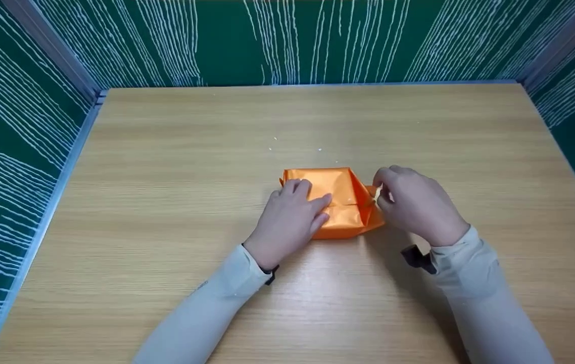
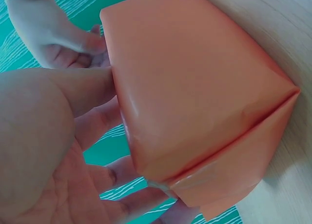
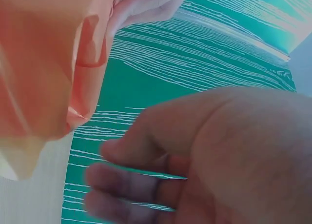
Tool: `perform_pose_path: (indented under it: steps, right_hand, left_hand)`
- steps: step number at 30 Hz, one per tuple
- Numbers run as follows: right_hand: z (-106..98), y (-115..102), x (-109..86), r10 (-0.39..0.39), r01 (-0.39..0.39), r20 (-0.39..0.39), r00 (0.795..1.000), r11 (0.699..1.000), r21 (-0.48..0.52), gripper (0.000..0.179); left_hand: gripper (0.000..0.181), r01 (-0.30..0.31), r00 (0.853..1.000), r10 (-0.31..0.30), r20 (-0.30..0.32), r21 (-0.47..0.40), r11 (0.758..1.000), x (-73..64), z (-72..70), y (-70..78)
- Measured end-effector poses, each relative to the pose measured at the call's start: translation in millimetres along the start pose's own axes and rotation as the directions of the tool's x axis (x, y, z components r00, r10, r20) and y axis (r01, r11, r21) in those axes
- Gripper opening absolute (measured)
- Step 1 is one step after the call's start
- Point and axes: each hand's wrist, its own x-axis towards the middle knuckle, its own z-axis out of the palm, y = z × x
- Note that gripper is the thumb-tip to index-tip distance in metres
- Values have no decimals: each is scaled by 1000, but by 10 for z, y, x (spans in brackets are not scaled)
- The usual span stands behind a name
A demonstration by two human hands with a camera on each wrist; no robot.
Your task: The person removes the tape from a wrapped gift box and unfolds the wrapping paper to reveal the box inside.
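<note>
An orange paper-wrapped package (image 1: 338,182) lies on the table, its right end folded into loose pointed flaps (image 1: 372,220). My left hand (image 1: 287,217) rests on it with spread fingers; the left wrist view shows the thumb (image 2: 92,85) against the orange paper (image 2: 185,72). A small shiny patch (image 2: 161,187) shows near a fold there. Beside the flapped end is my right hand (image 1: 416,202), its thumb and fingers bent. In the right wrist view its fingertips (image 3: 100,175) stand apart from the paper (image 3: 39,63), with nothing visible between them.
The wood-grain table (image 1: 166,177) has a few tiny white specks (image 1: 320,149) behind the package. Green panels (image 1: 222,40) with white lines enclose its back and sides. A black band (image 1: 419,259) sits at the right wrist.
</note>
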Motion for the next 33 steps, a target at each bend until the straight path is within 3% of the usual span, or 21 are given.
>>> perform_pose_path:
  steps: [2,4,7,10,25,33]
  right_hand:
    - [9,-29,8,-15,15,-12,1000,1000,9,23]
    - [34,-68,20,-80,80,-13,997,996,24,30]
    - [96,-120,31,-208,208,2,978,977,38,39]
    - [156,-154,39,-278,276,38,960,960,37,48]
    - [265,-203,31,-289,290,73,955,957,-8,61]
    - [269,-201,18,-354,355,23,935,934,-44,44]
  left_hand:
    - [39,-3,1000,3,-11,6,1000,-5,11,-8]
    - [39,-3,1000,3,-5,5,1000,-8,14,-12]
    - [40,0,1000,0,13,4,1000,-4,10,-10]
    - [42,9,1000,-9,29,2,1000,-1,8,-8]
    - [48,27,999,-26,42,-22,999,1,12,-20]
    - [47,44,997,-43,57,-23,999,33,17,-10]
